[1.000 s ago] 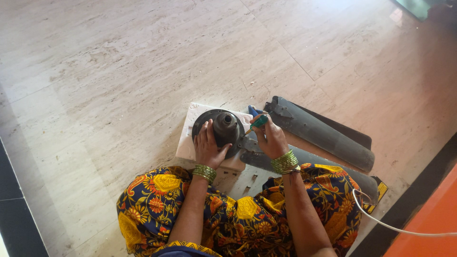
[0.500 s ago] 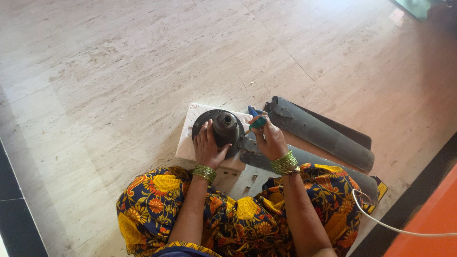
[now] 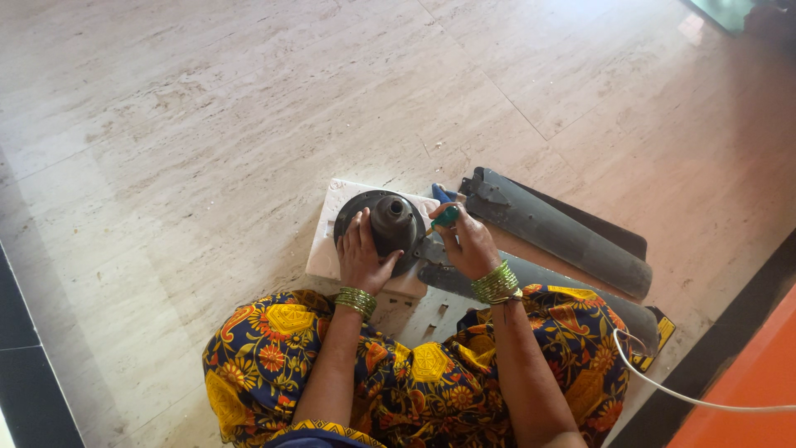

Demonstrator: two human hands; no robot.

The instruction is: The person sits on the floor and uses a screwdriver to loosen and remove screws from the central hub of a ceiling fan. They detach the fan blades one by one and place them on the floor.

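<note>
Unchanged over the last second: my left hand [image 3: 365,255] flat on the ceiling-fan motor housing [image 3: 383,226] atop the white foam block [image 3: 332,241], my right hand [image 3: 468,245] clenched around 1 green-handled screwdriver [image 3: 445,216], 2 grey fan blades [image 3: 547,228] alongside.

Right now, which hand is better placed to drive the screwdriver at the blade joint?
Right. The right hand already grips the green-handled screwdriver beside the fan motor hub, where the blade meets it. The left hand rests on the hub, probably steadying it.
</note>
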